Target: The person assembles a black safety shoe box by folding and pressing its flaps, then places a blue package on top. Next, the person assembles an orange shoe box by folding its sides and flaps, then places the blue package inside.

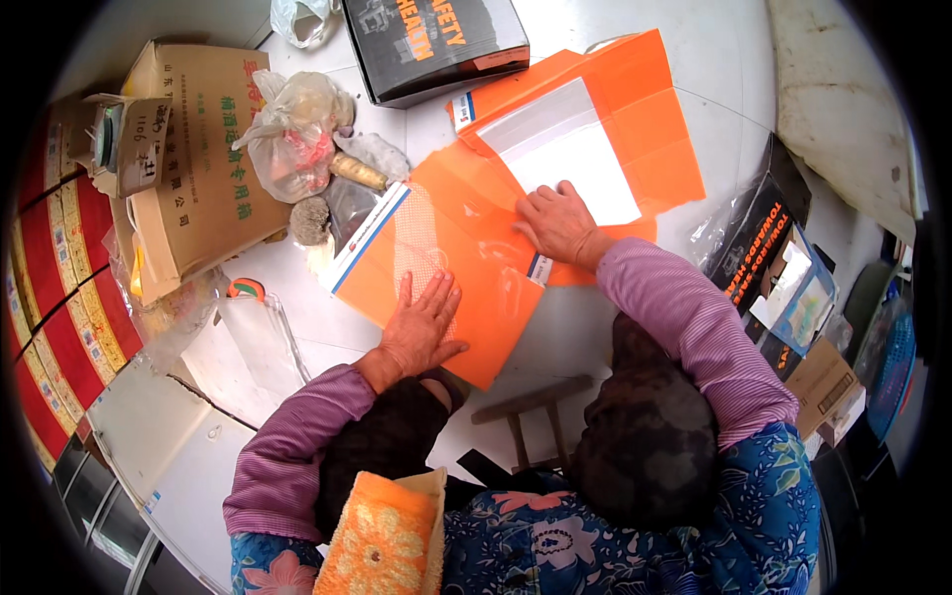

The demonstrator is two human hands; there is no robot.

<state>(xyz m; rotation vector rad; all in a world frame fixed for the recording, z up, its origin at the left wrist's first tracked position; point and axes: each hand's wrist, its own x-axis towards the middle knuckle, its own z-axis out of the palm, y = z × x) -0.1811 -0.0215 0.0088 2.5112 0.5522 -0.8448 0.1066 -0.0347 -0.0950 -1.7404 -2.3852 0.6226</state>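
A flattened orange cardboard box [476,208] with a blue-and-white edge strip lies slantwise on the floor in front of me. My left hand [421,325] lies flat on its near left part, fingers spread. My right hand [563,226] rests palm down at its right side, fingers slightly bent, beside a white panel [565,129]. That panel is the bare inside of a second unfolded orange carton [650,109], which lies behind and partly beneath the first. A pale mesh pattern and shiny reflections show on the near box. Neither hand lifts anything.
A black box [436,50] stands at the back. Plastic bags [297,129] and a large brown carton [203,149] are at the left, with an orange-and-green tape roll [246,288] nearby. A wooden stool [531,407] is close in front; more black boxes [759,238] lie right.
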